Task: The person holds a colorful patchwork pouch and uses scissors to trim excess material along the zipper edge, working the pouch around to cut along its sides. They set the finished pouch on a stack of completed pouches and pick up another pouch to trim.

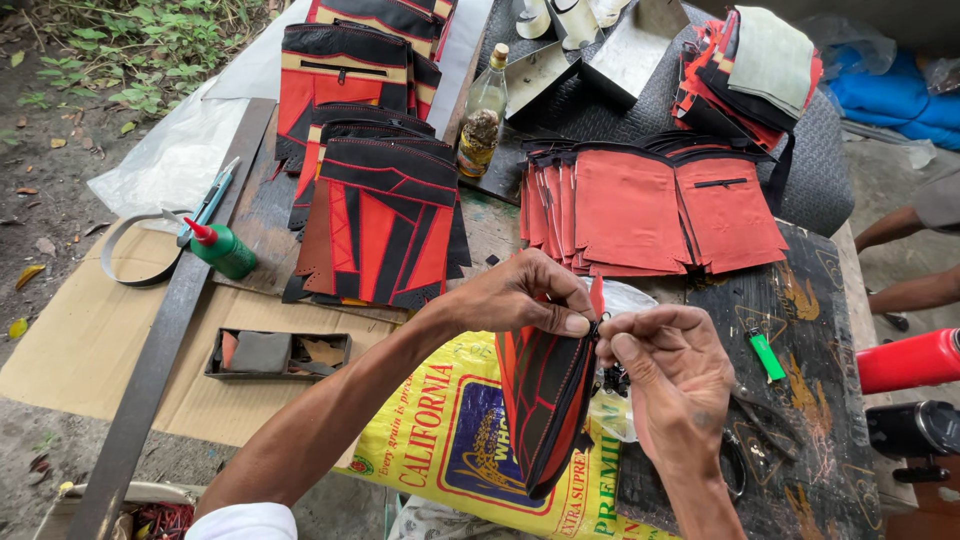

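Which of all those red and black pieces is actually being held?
The folded red-and-black pouch, pinched at its top edge by the left hand and right hand; the others lie stacked on the table.

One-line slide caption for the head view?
Left hand and right hand pinch a red-and-black pouch at its zipper end, above stacked panels.

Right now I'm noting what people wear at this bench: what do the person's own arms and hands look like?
Both hands are bare: no gloves, rings or watch in view. The left hand leads up a long bare forearm to a white sleeve, cut off at the lower edge. The right hand has a small dark mark on its back; its forearm is bare, with no sleeve in view.
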The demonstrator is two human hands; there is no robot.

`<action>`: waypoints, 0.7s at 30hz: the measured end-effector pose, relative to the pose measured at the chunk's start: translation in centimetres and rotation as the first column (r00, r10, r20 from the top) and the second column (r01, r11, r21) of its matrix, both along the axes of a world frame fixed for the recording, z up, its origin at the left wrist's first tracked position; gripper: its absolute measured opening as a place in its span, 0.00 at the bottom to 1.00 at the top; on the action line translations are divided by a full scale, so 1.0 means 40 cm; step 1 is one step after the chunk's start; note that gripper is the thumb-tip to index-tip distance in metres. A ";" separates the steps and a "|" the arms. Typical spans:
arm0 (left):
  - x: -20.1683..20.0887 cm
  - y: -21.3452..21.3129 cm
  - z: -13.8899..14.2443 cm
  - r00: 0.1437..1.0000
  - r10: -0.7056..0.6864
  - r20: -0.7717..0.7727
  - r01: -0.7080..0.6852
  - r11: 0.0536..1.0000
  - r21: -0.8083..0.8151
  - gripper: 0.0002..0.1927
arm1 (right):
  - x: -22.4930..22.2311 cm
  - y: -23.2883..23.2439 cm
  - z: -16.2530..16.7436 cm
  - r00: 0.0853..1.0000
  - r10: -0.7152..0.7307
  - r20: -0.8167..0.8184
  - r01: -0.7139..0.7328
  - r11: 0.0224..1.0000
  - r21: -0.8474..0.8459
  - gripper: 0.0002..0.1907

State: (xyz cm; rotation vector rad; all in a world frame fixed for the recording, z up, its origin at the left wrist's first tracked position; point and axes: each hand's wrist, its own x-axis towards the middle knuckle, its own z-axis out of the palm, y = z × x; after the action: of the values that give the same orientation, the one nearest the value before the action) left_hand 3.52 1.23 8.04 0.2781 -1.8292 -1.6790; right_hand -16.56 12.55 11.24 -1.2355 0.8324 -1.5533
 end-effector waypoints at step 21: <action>-0.001 0.000 0.027 0.995 -0.015 -0.103 0.016 1.000 0.008 0.08 | -0.008 0.017 0.008 0.975 -0.058 -0.213 0.055 0.998 -0.016 0.24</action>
State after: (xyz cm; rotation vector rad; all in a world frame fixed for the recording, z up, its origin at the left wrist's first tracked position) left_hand 3.48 1.24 9.13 0.1780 -1.7529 -1.6813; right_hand -16.89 13.21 11.54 -1.4149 1.0059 -1.4884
